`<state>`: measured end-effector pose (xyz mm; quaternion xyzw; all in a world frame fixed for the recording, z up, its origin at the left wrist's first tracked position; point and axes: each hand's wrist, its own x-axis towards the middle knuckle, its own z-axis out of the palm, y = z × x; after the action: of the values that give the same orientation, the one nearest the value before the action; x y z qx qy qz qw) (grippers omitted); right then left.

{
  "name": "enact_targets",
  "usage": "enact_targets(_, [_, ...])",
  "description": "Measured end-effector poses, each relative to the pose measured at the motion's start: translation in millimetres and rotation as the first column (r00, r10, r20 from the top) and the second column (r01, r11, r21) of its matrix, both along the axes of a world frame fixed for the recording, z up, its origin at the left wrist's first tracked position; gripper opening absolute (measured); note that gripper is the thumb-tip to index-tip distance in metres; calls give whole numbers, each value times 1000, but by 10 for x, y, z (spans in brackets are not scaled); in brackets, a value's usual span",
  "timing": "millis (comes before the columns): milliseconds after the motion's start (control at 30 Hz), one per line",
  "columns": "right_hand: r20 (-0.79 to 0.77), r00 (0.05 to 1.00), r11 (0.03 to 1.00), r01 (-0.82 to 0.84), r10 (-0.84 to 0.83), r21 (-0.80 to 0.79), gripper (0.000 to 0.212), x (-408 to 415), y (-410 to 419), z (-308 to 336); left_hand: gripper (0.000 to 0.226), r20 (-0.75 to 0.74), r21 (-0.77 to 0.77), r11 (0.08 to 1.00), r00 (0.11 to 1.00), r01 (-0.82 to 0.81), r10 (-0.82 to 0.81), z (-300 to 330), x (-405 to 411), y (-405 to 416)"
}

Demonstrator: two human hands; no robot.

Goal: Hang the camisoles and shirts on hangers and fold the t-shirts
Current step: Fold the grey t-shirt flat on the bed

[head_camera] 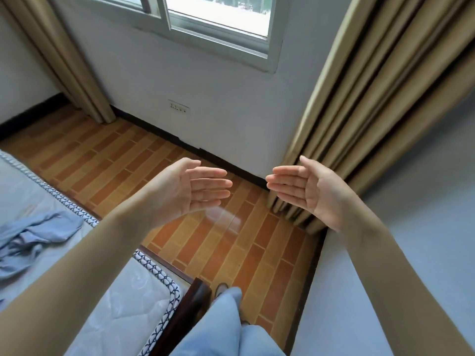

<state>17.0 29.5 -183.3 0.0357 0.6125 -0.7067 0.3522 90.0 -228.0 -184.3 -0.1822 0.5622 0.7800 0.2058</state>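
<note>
With the left hand (190,191) and right hand (305,188) both flat, empty and raised mid-frame, no step seems begun; next calls for reaching the crumpled blue garment (33,235) on the mattress (123,304) at lower left.

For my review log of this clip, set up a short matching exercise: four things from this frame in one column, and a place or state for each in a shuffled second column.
Things:
1. left hand
2. blue garment
3. curtain
4. wall socket

Places or states:
A. crumpled on the mattress
B. under the window, above the skirting
C. open, palm turned inward, holding nothing
D. hanging to the floor behind the right hand

Pairs: 1-C, 2-A, 3-D, 4-B
</note>
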Motion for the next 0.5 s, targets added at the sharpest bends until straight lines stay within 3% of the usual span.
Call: enact_targets(500, [-19,958,958,-285,285,13,52,-2200,-1555,-179,47,-40,-1,962,961,-274,273,-72,-1581,-1408])
